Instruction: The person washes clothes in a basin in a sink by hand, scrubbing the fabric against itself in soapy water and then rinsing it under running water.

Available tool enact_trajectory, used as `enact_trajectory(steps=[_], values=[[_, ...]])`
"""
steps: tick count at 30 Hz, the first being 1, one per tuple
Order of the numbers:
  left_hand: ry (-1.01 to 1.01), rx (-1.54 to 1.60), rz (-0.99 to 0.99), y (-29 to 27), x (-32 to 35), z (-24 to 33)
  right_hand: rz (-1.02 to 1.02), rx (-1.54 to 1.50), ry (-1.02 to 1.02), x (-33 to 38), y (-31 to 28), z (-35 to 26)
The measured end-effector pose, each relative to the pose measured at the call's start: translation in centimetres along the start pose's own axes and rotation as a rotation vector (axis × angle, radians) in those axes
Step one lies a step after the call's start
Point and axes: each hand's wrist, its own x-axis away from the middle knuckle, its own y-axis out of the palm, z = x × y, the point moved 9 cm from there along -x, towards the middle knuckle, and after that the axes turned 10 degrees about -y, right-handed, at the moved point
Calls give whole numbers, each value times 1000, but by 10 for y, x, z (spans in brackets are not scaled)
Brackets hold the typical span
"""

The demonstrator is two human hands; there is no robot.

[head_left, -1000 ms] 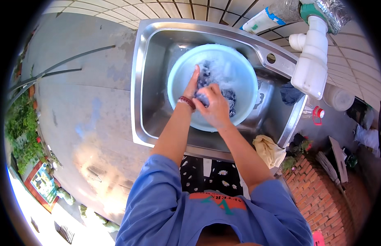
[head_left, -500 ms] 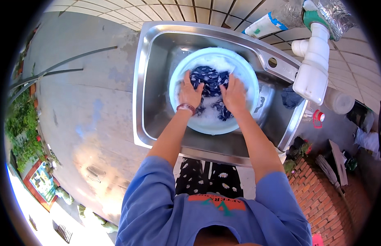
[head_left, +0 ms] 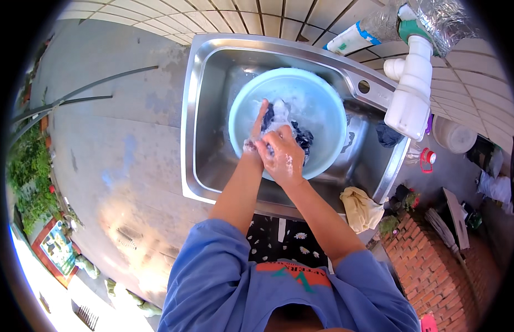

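A dark blue, white-patterned cloth (head_left: 303,139) is bunched up and sudsy in a light blue basin (head_left: 334,102) of cloudy water. My left hand (head_left: 258,126) is turned on its edge over the basin's near left part, with one finger stretched away from me and the cloth against its palm. Fingers curled, my right hand (head_left: 283,155) grips a foamy fold of the same cloth close beside the left wrist. Foam covers part of both hands, and most of the left fingers are hidden by cloth and suds.
The basin stands in a stainless steel sink (head_left: 210,110) against a tiled wall. A white drain pipe (head_left: 414,91) stands at the sink's right, near a dark cloth (head_left: 387,134). A yellowish cloth (head_left: 361,209) hangs on the front right rim. Bricks (head_left: 428,265) lie lower right.
My hands have come together toward me from either side of the spread cloth. The cloth is now gathered between them. The yellowish cloth on the rim has come into view from behind my right arm.
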Motion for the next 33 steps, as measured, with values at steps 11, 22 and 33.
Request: enact_trajectory(steps=[11,22,33], values=[[212,-1067,954,-56,26,53,-86,448,141,-26,-23,124],[64,-231,253,-54,-6,24,-42,-39,-67,-21,15,47],[150,-339,582,-50,20,23,21,218,362,-75,-13,129]])
